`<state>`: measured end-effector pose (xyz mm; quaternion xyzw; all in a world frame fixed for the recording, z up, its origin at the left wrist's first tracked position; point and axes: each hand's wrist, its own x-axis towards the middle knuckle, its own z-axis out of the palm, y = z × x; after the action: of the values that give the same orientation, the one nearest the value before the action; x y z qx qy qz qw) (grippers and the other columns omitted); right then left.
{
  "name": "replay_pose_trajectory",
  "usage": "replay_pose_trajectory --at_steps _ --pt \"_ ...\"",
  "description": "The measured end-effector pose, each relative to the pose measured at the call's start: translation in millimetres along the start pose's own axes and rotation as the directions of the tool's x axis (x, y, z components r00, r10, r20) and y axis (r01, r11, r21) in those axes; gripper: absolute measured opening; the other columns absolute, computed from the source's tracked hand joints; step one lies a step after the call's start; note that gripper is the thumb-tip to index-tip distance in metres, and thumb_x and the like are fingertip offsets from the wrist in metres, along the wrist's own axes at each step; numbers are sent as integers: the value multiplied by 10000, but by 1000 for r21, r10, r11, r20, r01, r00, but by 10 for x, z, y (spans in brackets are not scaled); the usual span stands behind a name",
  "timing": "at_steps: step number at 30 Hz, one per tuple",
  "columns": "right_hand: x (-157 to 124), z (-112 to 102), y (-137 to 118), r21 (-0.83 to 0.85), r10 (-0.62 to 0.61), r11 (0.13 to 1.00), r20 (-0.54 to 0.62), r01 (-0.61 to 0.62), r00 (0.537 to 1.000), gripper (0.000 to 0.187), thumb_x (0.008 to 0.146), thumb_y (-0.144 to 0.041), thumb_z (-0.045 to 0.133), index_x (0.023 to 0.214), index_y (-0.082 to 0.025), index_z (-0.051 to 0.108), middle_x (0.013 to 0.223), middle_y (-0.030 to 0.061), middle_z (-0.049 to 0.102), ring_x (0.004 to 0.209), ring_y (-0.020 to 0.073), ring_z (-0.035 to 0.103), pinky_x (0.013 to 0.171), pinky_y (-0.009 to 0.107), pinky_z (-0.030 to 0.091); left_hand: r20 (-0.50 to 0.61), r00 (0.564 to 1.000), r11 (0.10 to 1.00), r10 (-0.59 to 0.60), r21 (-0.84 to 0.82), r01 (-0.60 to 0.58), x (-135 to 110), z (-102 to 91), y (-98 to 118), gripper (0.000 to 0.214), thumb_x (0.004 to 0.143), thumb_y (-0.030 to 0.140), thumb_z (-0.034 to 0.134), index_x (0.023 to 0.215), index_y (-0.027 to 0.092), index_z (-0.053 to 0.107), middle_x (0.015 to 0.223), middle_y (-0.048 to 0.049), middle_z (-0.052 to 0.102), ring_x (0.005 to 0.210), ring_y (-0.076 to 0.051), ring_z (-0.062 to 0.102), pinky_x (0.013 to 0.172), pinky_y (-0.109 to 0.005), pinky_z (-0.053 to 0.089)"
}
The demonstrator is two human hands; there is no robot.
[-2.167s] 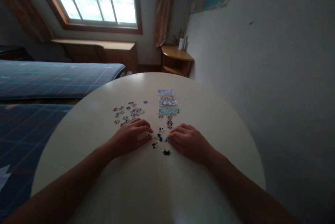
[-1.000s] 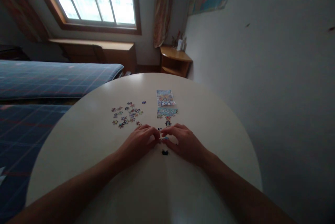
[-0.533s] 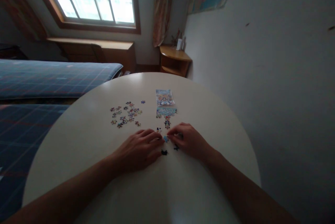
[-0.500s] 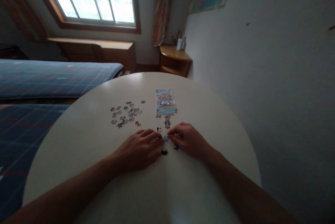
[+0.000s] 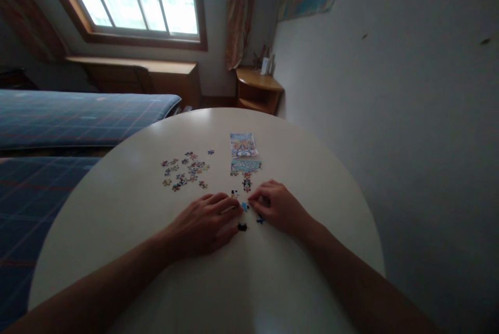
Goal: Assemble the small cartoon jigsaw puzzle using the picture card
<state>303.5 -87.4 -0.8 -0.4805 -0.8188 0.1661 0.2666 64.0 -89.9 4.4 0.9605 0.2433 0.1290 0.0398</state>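
A light-blue jigsaw puzzle piece (image 5: pixel 245 206) lies on the table between my two hands. My left hand (image 5: pixel 210 221) rests low on the table with fingers stretched out, its fingertips touching the left side of that piece. From the right, my right hand (image 5: pixel 279 203) pinches the piece's edge between thumb and forefinger. A black piece (image 5: pixel 242 227) sits by my left thumb, and a dark-blue piece (image 5: pixel 260 218) lies under my right hand. Just beyond my left fingers is a white and dark piece (image 5: pixel 234 194), partly covered.
Farther off, a joined blue strip (image 5: pixel 246 166) of puzzle has a short column (image 5: pixel 247 182) below it. Behind it lies a picture sheet (image 5: pixel 242 148). Several loose pieces (image 5: pixel 195 168) are scattered at left on the round white table (image 5: pixel 128 188). A wall stands close on the right.
The view has shifted very slightly. Both hands stay at the light-blue piece, with only small finger movement and no clear change in the pieces' layout.
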Motion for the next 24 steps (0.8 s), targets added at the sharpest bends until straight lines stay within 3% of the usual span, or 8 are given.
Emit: replay_pose_trajectory --at_steps 7,14,20,24 --pt "-3 0 16 -58 -5 998 19 6 1000 87 809 -159 727 842 -235 752 915 29 737 939 208 631 886 381 445 28 1000 1000 -13 6 12 10 0 2 311 959 322 513 1240 205 575 1224 -80 636 1094 -258 583 922 -431 513" --pt "-3 0 24 -92 -28 995 21 30 999 90 850 -206 704 899 -250 765 921 40 741 932 216 642 866 382 447 -31 1000 1000 1 -29 -2 -18 28 -52 335 960 312 526 1280 223 568 1260 -71 644 1128 -248 590 963 -421 494" --pt "-38 -245 141 6 -48 999 28 48 998 82 864 -206 692 924 -230 741 956 51 720 942 202 623 883 359 461 -160 986 998 -56 2 57 -74 -43 -181 312 956 314 544 1250 238 616 1233 -75 666 1088 -245 617 956 -437 493" --pt "-96 -379 164 9 -125 992 132 125 983 148 792 -287 783 926 -252 730 1027 48 689 1032 218 598 962 405 418 -71 996 994 52 -94 -58 -101 -80 -212 363 947 304 560 1308 294 587 1263 -56 651 1127 -229 598 1010 -425 462"
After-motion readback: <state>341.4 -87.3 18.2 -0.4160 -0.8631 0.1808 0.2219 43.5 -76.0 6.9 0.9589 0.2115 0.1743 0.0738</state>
